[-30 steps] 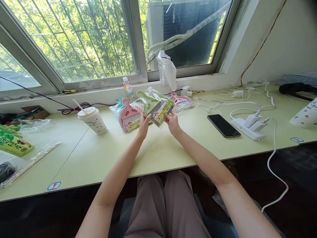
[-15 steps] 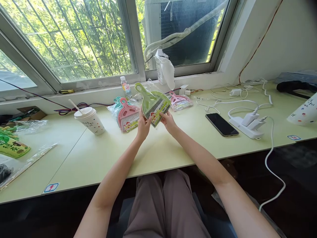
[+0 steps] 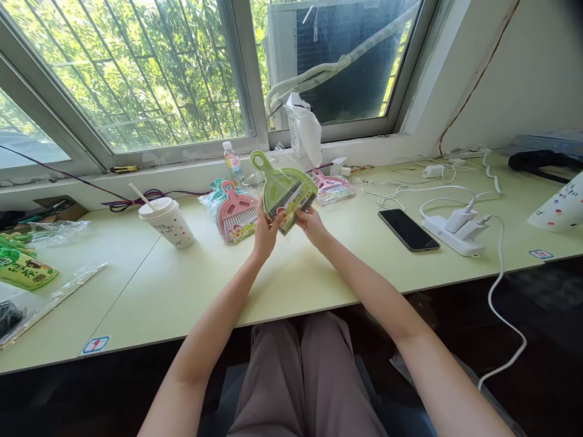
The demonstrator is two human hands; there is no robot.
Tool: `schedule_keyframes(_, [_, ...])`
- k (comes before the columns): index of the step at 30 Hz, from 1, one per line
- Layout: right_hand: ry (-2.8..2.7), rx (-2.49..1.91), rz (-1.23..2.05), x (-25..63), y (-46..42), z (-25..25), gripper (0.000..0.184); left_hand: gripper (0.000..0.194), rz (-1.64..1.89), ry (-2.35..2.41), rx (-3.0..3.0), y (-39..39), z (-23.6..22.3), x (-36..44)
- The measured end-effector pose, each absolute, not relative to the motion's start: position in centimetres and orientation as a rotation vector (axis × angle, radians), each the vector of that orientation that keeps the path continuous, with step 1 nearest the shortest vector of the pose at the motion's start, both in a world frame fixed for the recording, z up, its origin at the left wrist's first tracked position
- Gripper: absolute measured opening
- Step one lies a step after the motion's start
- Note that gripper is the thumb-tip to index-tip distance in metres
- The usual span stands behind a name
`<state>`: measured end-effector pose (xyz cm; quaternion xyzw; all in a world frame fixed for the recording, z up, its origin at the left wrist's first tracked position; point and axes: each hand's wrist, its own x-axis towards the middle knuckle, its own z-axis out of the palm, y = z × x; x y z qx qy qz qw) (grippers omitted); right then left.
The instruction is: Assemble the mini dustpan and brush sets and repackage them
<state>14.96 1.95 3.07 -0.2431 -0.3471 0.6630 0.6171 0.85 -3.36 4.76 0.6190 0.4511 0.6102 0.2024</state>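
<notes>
Green dustpan (image 3: 274, 181): located at the centre of the frame, held up over the pale table (image 3: 195, 291), tilted, handle toward the upper left. Left hand (image 3: 265, 235): pinching its lower left edge, thumb on the front. Right hand (image 3: 311, 223): fingers closed on its lower right edge, beside the printed label (image 3: 298, 197).

Progress, as judged: the dustpan is lifted and faces the wearer; the label remains on and the brush (image 3: 288, 195) remains nested in the pan. Clear plastic (image 3: 286, 158) shows just behind; whether it is joined to the dustpan cannot be determined.

Other sets, neither hand holding them: a coral dustpan (image 3: 232, 205), label on, left of centre; a teal dustpan (image 3: 217, 189) partly hidden behind it, with plastic about it; a pink dustpan (image 3: 331, 184) right of centre, apparently wrapped.

Also noted: lidded cup (image 3: 167, 226) at centre left, phone (image 3: 409, 229) at centre right.
</notes>
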Motion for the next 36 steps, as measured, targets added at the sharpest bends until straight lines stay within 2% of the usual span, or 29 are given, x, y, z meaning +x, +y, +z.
schedule_keyframes(6, [-0.777, -0.576, 1.449, 15.1, 2.0, 3.1, 0.037, 0.083, 1.571, 1.124, 1.535, -2.9, 3.9, 1.5])
schedule_keyframes(10, [-0.74, -0.575, 1.384, 15.2, 2.1, 3.0, 0.035, 0.074, 1.284, 0.938, 1.396, -2.4, 3.0, 2.0])
schedule_keyframes(16, [-0.712, -0.594, 1.325, 15.4, 2.2, 2.9, 0.037, 0.059, 1.109, 0.951, 1.442, -2.4, 2.4, 2.3])
schedule_keyframes(29, [-0.737, -0.559, 1.4, 14.4, 1.9, 2.6, 0.044, 0.067, 1.625, 0.91, 1.403, -3.1, 4.7, 1.4])
schedule_keyframes(32, [-0.747, -0.57, 1.423, 14.2, 1.7, 2.6, 0.045, 0.07, 1.586, 0.914, 1.382, -2.8, 4.4, 1.2])
schedule_keyframes(36, [-0.745, -0.568, 1.402, 14.4, 1.4, 2.9, 0.042, 0.064, 1.341, 0.95, 1.312, -2.8, 4.1, 0.9])
